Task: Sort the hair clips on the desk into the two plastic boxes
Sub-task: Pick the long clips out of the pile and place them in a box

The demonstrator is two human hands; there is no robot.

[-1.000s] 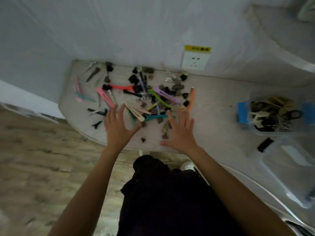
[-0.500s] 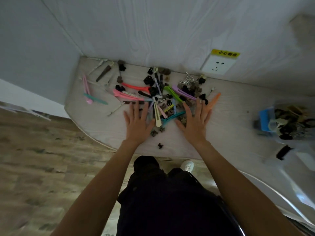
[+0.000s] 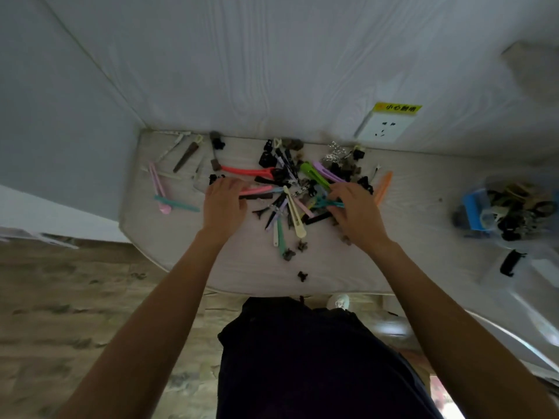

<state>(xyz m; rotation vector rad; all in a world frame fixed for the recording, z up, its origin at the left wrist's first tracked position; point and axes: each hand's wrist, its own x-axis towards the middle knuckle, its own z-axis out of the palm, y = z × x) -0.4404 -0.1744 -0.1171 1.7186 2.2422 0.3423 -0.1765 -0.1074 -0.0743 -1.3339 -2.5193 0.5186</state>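
Two hands on the hair clips (image 3: 290, 195) heaped on the table (image 3: 423, 213); left hand (image 3: 222, 204) grasps a pink clip (image 3: 257, 190); right hand (image 3: 357, 213) pinches a teal clip (image 3: 328, 203).

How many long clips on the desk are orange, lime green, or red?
Orange clip: 1
Lime green clip: 1
Red clip: 1
Total: 3
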